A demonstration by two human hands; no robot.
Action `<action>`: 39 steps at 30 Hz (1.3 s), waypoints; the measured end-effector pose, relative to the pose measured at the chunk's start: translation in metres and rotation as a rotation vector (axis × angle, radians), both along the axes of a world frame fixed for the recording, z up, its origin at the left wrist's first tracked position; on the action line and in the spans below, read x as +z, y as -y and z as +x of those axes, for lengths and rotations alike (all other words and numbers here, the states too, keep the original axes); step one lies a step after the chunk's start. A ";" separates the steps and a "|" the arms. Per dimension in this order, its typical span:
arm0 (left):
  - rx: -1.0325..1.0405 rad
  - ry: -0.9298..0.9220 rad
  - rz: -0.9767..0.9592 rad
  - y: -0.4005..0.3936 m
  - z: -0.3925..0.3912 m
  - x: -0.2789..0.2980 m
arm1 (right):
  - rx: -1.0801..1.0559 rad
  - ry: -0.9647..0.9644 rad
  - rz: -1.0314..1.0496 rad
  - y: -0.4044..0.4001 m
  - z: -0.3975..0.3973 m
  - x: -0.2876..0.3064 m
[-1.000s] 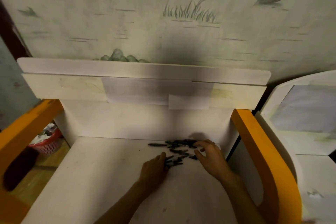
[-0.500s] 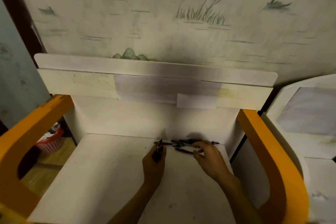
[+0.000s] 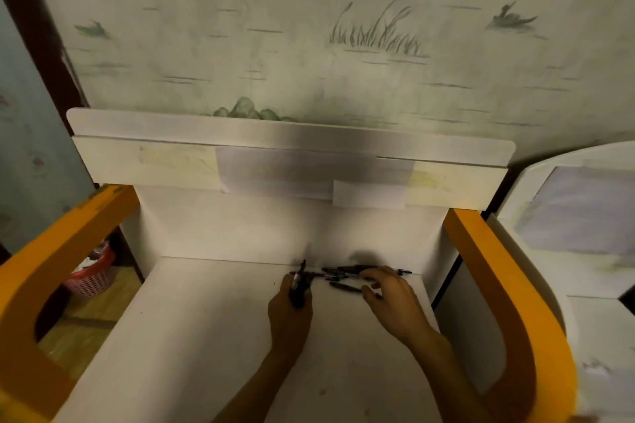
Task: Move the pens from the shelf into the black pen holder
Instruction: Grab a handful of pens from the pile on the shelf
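Several dark pens (image 3: pixel 347 274) lie in a loose heap at the back right of the white shelf (image 3: pixel 213 326), close to its rear wall. My left hand (image 3: pixel 290 314) grips a bunch of pens (image 3: pixel 298 287) that stick up from its fist. My right hand (image 3: pixel 391 299) hovers over the heap with curled fingers touching the pens; whether it pinches one is unclear. No black pen holder is in view.
Orange side panels (image 3: pixel 508 271) flank the shelf left and right. A pink basket (image 3: pixel 91 276) sits on the wooden floor at the left. A second white unit (image 3: pixel 584 216) stands to the right. Painted wallpaper covers the wall behind.
My left hand has gathered a bunch of pens from the heap and lifted them upright. The heap has shrunk and my right hand stays over it. The camera has tilted up slightly.
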State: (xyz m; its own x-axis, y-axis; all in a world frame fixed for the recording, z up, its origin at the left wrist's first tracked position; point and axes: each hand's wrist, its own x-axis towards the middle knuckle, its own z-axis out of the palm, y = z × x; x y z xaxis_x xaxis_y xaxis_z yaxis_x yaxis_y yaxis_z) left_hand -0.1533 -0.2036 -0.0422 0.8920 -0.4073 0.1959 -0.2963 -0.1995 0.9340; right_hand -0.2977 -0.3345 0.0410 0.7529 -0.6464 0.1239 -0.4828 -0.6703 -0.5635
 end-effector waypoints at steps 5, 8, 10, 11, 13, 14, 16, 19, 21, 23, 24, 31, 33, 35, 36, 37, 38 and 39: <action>-0.035 0.002 0.141 -0.007 0.000 -0.014 | 0.004 0.004 -0.010 -0.003 0.001 0.001; -0.024 -0.043 0.155 -0.008 0.001 -0.023 | 0.013 -0.012 -0.023 -0.005 0.002 0.003; 0.060 -0.053 0.095 -0.007 0.003 -0.016 | 0.005 -0.011 -0.037 -0.005 0.002 0.005; 0.100 -0.018 0.051 -0.006 0.003 -0.013 | -0.001 -0.009 -0.041 -0.004 0.002 0.006; 0.092 0.040 0.013 -0.007 0.001 -0.008 | -0.010 -0.010 -0.045 -0.004 0.003 0.007; 0.057 0.041 0.022 -0.009 0.000 -0.009 | -0.013 -0.014 -0.043 -0.004 0.003 0.008; -0.009 -0.001 0.056 -0.012 0.000 -0.016 | -0.015 -0.019 -0.041 -0.006 0.004 0.008; -0.064 0.004 0.104 -0.013 0.007 -0.027 | -0.011 -0.022 -0.046 -0.010 0.006 0.009; -0.057 0.011 0.146 -0.012 0.010 -0.023 | -0.008 -0.018 -0.040 -0.012 0.006 0.010; -0.019 0.025 0.128 -0.009 0.010 -0.013 | -0.011 -0.012 -0.052 -0.016 0.006 0.014; -0.013 0.014 0.084 -0.008 0.008 -0.004 | -0.016 -0.010 -0.064 -0.018 0.006 0.017; -0.254 -0.196 -0.056 0.004 -0.014 0.073 | -0.042 0.048 -0.155 -0.028 -0.010 0.054; -0.334 -0.210 -0.068 0.008 -0.022 0.088 | -0.070 0.059 -0.165 -0.029 -0.022 0.065; -0.408 -0.281 -0.094 0.010 -0.033 0.102 | -0.095 0.097 -0.155 -0.030 -0.035 0.075; -0.440 -0.313 -0.113 0.011 -0.039 0.109 | -0.106 0.121 -0.152 -0.031 -0.042 0.080; -0.468 -0.325 -0.130 0.011 -0.046 0.116 | -0.118 0.140 -0.157 -0.032 -0.050 0.085; -0.493 -0.312 -0.135 0.012 -0.055 0.123 | -0.131 0.152 -0.166 -0.032 -0.059 0.090; -0.516 -0.285 -0.141 0.012 -0.064 0.131 | -0.145 0.161 -0.180 -0.033 -0.069 0.096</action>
State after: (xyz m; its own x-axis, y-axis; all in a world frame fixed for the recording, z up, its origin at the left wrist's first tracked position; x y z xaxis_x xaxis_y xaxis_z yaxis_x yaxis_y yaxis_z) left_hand -0.2176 -0.2152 0.0886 0.6114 -0.7888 0.0621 -0.0559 0.0353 0.9978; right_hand -0.3664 -0.3017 0.1366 0.6153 -0.7027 0.3573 -0.4948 -0.6971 -0.5189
